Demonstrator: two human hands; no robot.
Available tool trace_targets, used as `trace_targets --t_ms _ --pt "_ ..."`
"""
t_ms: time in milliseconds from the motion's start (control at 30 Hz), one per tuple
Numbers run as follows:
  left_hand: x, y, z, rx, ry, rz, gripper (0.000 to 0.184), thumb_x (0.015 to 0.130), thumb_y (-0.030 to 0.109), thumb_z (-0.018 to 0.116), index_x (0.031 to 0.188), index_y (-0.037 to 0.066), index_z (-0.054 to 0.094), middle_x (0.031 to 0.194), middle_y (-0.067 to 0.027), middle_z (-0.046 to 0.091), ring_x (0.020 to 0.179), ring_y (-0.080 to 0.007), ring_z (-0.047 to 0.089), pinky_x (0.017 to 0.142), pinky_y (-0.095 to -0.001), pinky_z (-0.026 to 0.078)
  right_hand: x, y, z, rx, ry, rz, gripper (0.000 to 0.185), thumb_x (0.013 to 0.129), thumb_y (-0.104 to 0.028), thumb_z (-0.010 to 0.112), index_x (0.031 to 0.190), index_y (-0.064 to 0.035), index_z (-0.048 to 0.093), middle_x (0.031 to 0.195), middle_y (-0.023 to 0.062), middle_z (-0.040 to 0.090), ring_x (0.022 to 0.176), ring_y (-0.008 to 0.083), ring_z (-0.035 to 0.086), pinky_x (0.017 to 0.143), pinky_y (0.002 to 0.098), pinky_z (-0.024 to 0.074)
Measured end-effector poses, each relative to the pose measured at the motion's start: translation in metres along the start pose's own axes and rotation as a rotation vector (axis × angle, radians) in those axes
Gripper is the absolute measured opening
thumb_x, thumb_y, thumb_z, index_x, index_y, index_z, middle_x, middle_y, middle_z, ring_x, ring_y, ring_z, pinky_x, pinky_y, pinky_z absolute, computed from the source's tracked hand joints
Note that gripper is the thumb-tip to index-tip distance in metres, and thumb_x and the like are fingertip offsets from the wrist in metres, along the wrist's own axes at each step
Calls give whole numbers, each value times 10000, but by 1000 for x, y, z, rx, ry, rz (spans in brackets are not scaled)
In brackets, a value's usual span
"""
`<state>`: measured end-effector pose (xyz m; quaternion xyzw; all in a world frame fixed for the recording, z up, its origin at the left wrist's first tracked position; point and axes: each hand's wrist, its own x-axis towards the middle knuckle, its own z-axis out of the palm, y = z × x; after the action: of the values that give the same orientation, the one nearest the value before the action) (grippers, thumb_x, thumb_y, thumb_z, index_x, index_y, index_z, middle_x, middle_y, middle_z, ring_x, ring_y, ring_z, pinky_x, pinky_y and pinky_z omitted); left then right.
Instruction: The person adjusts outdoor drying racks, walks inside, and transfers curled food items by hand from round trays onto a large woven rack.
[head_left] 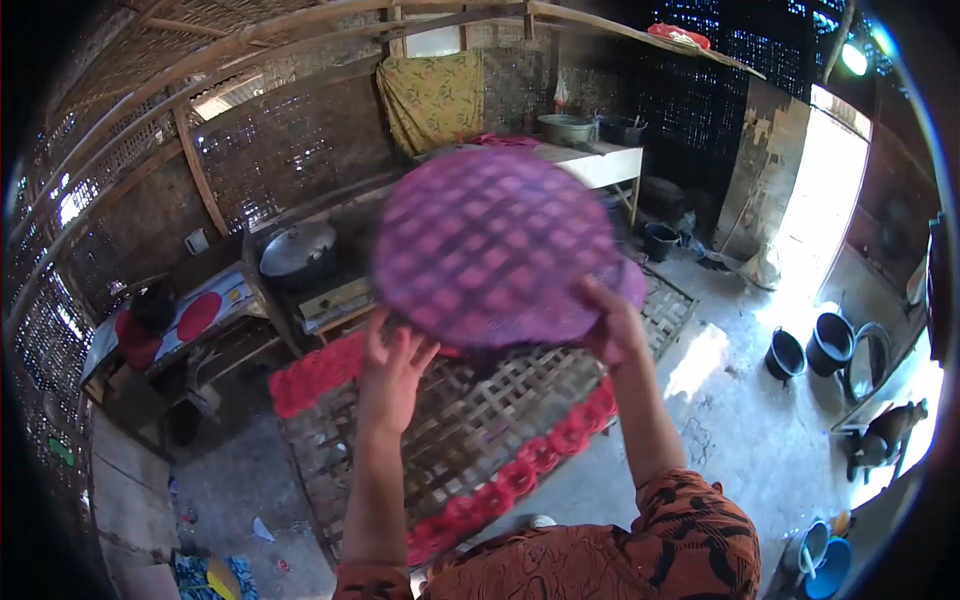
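A round purple-pink woven tray (500,240) with a checkered pattern is held up in front of me, slightly blurred. My right hand (617,325) grips its lower right edge. At the lower left edge, my left hand (397,370) has its fingers spread and touches or nearly touches the rim. Beneath the tray lies a lattice bamboo rack (430,440). Red round pieces (500,500) line the rack's near edge, and more red pieces (322,375) lie at its far left. The tray hides part of the rack.
A large wok (297,250) sits beyond the rack on the left, near a low table (240,290). Basins stand on a white table (615,170) at the back. Dark buckets (830,345) are on the floor at right, with a blue basin (828,570) lower down.
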<state>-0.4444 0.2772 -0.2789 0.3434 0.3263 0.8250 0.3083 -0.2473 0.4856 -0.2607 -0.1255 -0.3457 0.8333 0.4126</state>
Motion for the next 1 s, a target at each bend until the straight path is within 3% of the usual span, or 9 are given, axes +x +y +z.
trace_targets --t_ms 67,200,300,400,467,600,767,833,1000 --pt "14 -25 25 29 27 23 561 936 301 556 1400 104 311 1430 -129 373 1286 -281 408 1041 -448 358 29 -47 -46 -28 36 -217 370 849 -113 655 1183 2 545 1090 107 630 997 239 610 916 389 477" --pt "18 -72 42 73 23 4 594 941 308 545 1432 113 274 1482 -146 306 1320 -308 374 1048 -446 350 63 -126 -102 -88 89 -594 338 865 -48 613 1186 3 521 1094 90 617 949 230 625 843 392 526" --pt "1 -103 33 84 112 -85 583 941 310 548 1421 97 294 1448 -141 361 1267 -286 434 1025 -415 379 105 -150 -163 -180 136 -728 359 862 -61 624 1194 17 513 1103 98 609 960 227 619 843 393 524" --pt "-16 -119 21 125 237 -124 573 938 323 555 1401 77 322 1421 -129 404 1211 -255 482 1009 -392 393 142 -140 -201 -187 248 -641 379 862 -56 627 1209 28 501 1138 100 592 990 228 604 846 380 512" --pt "-26 -119 13 132 257 -121 555 946 313 543 1400 81 324 1417 -120 412 1206 -253 486 1005 -387 395 173 -113 -232 -101 177 -636 398 860 -48 628 1224 38 493 1156 100 582 1012 229 587 885 369 479" --pt "-56 -107 -9 196 375 -61 454 948 283 536 1341 91 413 1370 -112 470 1151 -232 527 965 -371 424 227 -30 -305 -161 282 -616 427 852 -39 633 1245 38 486 1179 92 572 1019 214 570 932 358 427" --pt "-128 -89 -42 235 600 -20 389 946 272 539 1290 103 472 1334 -94 506 1112 -221 551 938 -361 434 227 16 -357 -178 201 -228 517 834 -59 663 1289 29 434 1202 102 554 1022 221 570 928 369 430" --pt "-164 -86 -57 261 724 15 394 943 269 541 1296 113 464 1328 -83 512 1100 -224 555 929 -360 435 207 8 -354 -650 389 -200 600 834 -90 667 1336 22 358 1164 120 566 1033 248 566 920 386 439" --pt "-220 -81 -73 287 1080 -7 401 945 253 528 1318 131 443 1338 -57 507 1131 -221 531 971 -378 394 199 43 -314 -1113 301 -208 611 836 -169 675 1321 22 356 1256 176 490 1114 304 524 913 410 445"
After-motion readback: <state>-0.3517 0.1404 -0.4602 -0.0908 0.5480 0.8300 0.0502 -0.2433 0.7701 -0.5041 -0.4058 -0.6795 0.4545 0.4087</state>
